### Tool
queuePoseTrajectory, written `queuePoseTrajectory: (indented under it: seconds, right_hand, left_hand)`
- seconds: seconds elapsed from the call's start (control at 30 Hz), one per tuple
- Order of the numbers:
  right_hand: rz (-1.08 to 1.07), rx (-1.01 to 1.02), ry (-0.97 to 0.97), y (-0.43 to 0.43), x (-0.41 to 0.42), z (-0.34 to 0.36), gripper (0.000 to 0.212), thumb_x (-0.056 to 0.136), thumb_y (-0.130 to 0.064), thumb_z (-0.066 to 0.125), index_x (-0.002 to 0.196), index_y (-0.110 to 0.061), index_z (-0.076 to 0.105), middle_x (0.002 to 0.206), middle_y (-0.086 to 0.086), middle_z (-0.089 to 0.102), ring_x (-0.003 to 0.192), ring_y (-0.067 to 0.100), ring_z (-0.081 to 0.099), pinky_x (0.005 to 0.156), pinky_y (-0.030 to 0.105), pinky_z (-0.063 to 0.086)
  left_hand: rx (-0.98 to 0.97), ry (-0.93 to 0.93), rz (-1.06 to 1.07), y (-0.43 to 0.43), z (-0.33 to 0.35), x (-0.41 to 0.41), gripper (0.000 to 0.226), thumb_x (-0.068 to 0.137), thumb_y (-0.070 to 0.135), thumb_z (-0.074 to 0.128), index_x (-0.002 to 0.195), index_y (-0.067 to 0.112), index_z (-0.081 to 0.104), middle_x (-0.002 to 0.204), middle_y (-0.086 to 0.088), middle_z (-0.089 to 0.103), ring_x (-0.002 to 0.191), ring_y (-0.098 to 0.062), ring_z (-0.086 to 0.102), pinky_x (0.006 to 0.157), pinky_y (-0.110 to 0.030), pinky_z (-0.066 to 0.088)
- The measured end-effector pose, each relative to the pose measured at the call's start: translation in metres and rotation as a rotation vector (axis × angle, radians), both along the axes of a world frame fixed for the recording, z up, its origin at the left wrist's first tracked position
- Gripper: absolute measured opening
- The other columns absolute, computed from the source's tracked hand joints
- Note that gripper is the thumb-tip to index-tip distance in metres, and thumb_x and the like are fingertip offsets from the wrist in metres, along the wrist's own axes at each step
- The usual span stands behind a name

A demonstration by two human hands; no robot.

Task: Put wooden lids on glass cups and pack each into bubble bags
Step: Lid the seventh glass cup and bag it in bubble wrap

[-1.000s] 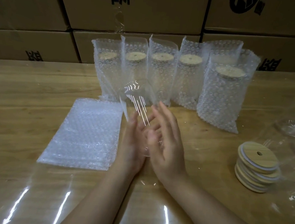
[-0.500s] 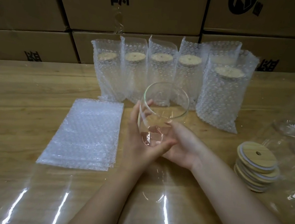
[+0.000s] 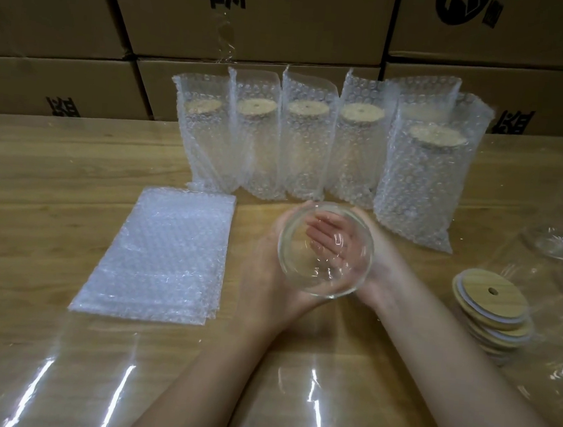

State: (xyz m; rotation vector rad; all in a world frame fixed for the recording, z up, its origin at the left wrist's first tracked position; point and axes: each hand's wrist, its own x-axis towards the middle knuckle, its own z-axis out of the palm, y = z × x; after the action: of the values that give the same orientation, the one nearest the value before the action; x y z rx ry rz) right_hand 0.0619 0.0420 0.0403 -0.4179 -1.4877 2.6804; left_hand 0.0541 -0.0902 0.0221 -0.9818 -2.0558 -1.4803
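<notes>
I hold a clear glass cup point(image 3: 322, 286) above the middle of the wooden table point(image 3: 38, 175), its open mouth turned up toward me and no lid on it. My left hand point(image 3: 265, 280) wraps its left side. From the right, my right hand point(image 3: 383, 273) cups it, and its fingers show through the glass. A stack of several wooden lids point(image 3: 492, 300) with centre holes sits to the right. A pile of flat bubble bags point(image 3: 164, 257) lies to the left.
Several lidded cups packed in bubble bags point(image 3: 300, 140) stand in a row behind the hands. More bare glass cups point(image 3: 556, 244) sit at the right edge. Cardboard boxes point(image 3: 256, 17) wall off the back. Shiny clear film covers the near tabletop.
The cup has been turned from lying tilted between my palms to mouth-up facing me. Both hands shifted to cradle its sides and lowered slightly.
</notes>
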Motion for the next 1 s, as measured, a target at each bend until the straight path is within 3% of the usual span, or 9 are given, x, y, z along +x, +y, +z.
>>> queuePoseTrajectory:
  seconds: [0.1, 0.2, 0.27, 0.37, 0.57, 0.67, 0.77, 0.87, 1.0]
  right_hand:
    - [0.037, -0.063, -0.083, -0.008, -0.003, -0.005, 0.043, 0.1, -0.034, 0.038, 0.087, -0.005, 0.067, 0.092, 0.013, 0.071, 0.076, 0.02, 0.068, 0.079, 0.031, 0.055]
    - [0.03, -0.016, -0.12, -0.012, -0.003, -0.008, 0.037, 0.1, -0.031, 0.04, 0.104, 0.0, 0.061, 0.1, 0.019, 0.07, 0.084, 0.026, 0.067, 0.087, 0.038, 0.053]
    - [0.014, 0.055, -0.107, -0.011, -0.002, -0.01, 0.026, 0.097, -0.024, 0.046, 0.1, -0.005, 0.064, 0.096, 0.015, 0.071, 0.088, 0.025, 0.066, 0.09, 0.038, 0.052]
    - [-0.055, 0.127, -0.078, -0.01, -0.002, -0.008, 0.019, 0.094, -0.019, 0.052, 0.101, -0.009, 0.067, 0.1, 0.012, 0.072, 0.093, 0.02, 0.067, 0.091, 0.033, 0.051]
    - [-0.163, 0.07, 0.037, -0.003, -0.006, -0.005, 0.031, 0.095, -0.014, 0.052, 0.121, 0.002, 0.06, 0.117, 0.016, 0.067, 0.111, 0.023, 0.064, 0.099, 0.035, 0.048]
    - [-0.142, 0.044, 0.069, -0.005, -0.007, -0.006, 0.024, 0.094, -0.015, 0.053, 0.111, -0.004, 0.067, 0.103, 0.007, 0.072, 0.1, 0.015, 0.068, 0.081, 0.024, 0.054]
    - [-0.126, -0.019, 0.084, -0.008, -0.007, -0.009, 0.026, 0.093, -0.018, 0.053, 0.081, -0.015, 0.076, 0.084, 0.001, 0.073, 0.084, 0.011, 0.07, 0.066, 0.02, 0.055]
    - [-0.036, -0.094, 0.074, -0.011, -0.007, -0.011, 0.042, 0.096, -0.03, 0.045, 0.072, -0.015, 0.076, 0.088, 0.007, 0.072, 0.084, 0.016, 0.069, 0.079, 0.028, 0.056]
    - [0.049, -0.072, -0.011, -0.008, -0.006, -0.013, 0.041, 0.099, -0.038, 0.04, 0.101, -0.008, 0.068, 0.098, 0.013, 0.07, 0.093, 0.021, 0.067, 0.092, 0.035, 0.048]
  left_hand:
    - [0.052, -0.056, 0.052, -0.001, -0.003, 0.0, 0.086, 0.056, 0.051, 0.078, 0.128, 0.025, 0.041, 0.121, 0.016, 0.05, 0.116, -0.013, 0.057, 0.096, -0.034, 0.048]
    - [0.03, -0.06, 0.164, -0.003, -0.01, -0.007, 0.086, 0.057, 0.055, 0.077, 0.13, 0.024, 0.045, 0.121, 0.029, 0.046, 0.117, 0.016, 0.043, 0.095, -0.005, 0.035]
    - [0.034, -0.021, 0.216, -0.004, -0.015, -0.014, 0.086, 0.06, 0.054, 0.079, 0.132, 0.021, 0.046, 0.127, 0.036, 0.043, 0.119, 0.02, 0.04, 0.094, -0.001, 0.032]
    - [0.061, -0.038, 0.252, -0.007, -0.014, -0.019, 0.083, 0.059, 0.058, 0.077, 0.13, 0.05, 0.035, 0.124, 0.047, 0.04, 0.114, 0.024, 0.04, 0.088, 0.002, 0.033]
    - [0.047, -0.075, 0.277, -0.006, -0.013, -0.015, 0.085, 0.056, 0.064, 0.077, 0.126, 0.056, 0.03, 0.121, 0.045, 0.044, 0.113, 0.015, 0.048, 0.084, -0.011, 0.042]
    - [0.015, -0.083, 0.194, -0.003, -0.011, -0.01, 0.088, 0.054, 0.066, 0.076, 0.127, 0.051, 0.029, 0.12, 0.048, 0.043, 0.112, 0.016, 0.049, 0.088, -0.009, 0.043]
    - [0.051, -0.074, 0.101, -0.004, -0.008, -0.007, 0.086, 0.057, 0.059, 0.079, 0.129, 0.048, 0.034, 0.127, 0.033, 0.05, 0.119, 0.004, 0.052, 0.098, -0.022, 0.046]
    - [0.134, -0.044, 0.03, -0.004, -0.008, -0.006, 0.086, 0.061, 0.044, 0.083, 0.13, 0.043, 0.032, 0.134, 0.011, 0.051, 0.123, -0.015, 0.056, 0.1, -0.041, 0.048]
    - [0.168, -0.053, 0.023, -0.007, -0.012, -0.012, 0.084, 0.061, 0.042, 0.083, 0.13, 0.036, 0.035, 0.13, 0.015, 0.052, 0.119, -0.002, 0.056, 0.097, -0.021, 0.045]
